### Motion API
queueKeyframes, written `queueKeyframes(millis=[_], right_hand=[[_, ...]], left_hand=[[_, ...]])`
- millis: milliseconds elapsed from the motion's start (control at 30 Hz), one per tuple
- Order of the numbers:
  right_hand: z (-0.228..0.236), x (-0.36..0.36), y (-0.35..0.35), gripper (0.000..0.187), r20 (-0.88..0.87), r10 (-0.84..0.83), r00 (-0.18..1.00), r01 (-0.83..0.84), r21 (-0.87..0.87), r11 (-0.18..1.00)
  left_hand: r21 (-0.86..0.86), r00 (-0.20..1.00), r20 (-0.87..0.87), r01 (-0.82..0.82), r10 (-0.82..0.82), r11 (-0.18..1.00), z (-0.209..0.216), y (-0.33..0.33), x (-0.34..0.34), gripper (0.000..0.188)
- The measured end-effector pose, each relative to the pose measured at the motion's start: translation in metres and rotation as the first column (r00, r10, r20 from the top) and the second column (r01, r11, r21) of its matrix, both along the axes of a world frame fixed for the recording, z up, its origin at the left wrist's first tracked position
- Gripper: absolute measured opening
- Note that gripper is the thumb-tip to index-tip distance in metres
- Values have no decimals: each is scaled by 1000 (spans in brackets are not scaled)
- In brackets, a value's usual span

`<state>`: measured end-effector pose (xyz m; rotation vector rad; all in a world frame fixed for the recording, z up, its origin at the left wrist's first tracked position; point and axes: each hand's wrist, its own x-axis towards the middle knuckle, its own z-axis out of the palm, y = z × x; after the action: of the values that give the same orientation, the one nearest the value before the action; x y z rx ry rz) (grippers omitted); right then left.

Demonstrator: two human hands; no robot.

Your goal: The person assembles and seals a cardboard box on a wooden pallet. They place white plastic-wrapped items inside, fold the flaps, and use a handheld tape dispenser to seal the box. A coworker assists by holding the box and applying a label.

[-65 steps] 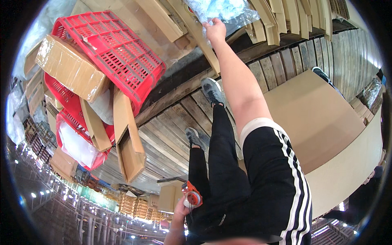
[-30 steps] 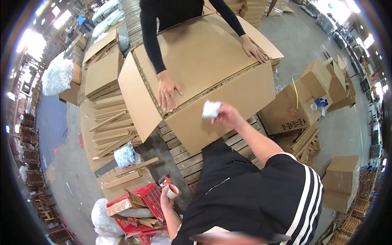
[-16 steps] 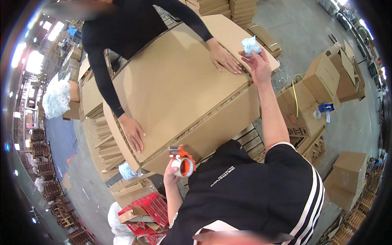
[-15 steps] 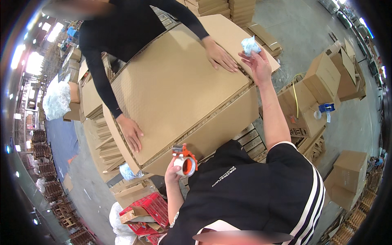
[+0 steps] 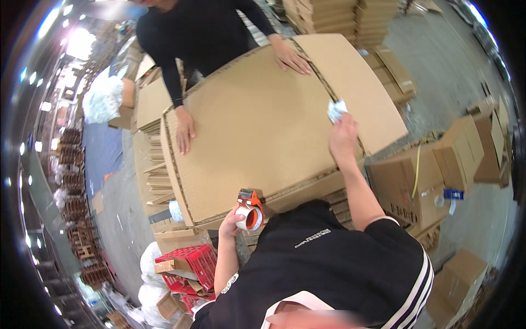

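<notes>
Resting on carton (image 5: 246,137): co-worker's hands (image 5: 185,130) | left: red crate (image 5: 204,263) | right: boxes (image 5: 459,152)

At lower left, cardboard pieces (image 5: 172,265) are being held in a red crate (image 5: 205,265), which is being flanked by white plastic bundles (image 5: 150,263). The grey floor (image 5: 123,194) is being partly covered by a blue sheet (image 5: 102,149). At right, a brown carton (image 5: 397,178) is being crossed by a yellow strap (image 5: 417,172), and a blue dispenser (image 5: 453,194) is being seen nearby.
</notes>
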<state>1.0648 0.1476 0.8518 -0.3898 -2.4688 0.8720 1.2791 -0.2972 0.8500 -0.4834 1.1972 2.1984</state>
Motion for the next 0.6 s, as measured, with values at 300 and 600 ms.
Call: queueKeyframes(millis=[300, 600], right_hand=[[-16, -22, 71, 30, 219, 99, 971, 79, -679, 729], [-5, 13, 80, 43, 43, 471, 881, -16, -993, 121]], left_hand=[[251, 999, 36, -15, 6, 968, -16, -19, 2, 95], [326, 997, -59, 57, -39, 944, 27, -5, -11, 115]])
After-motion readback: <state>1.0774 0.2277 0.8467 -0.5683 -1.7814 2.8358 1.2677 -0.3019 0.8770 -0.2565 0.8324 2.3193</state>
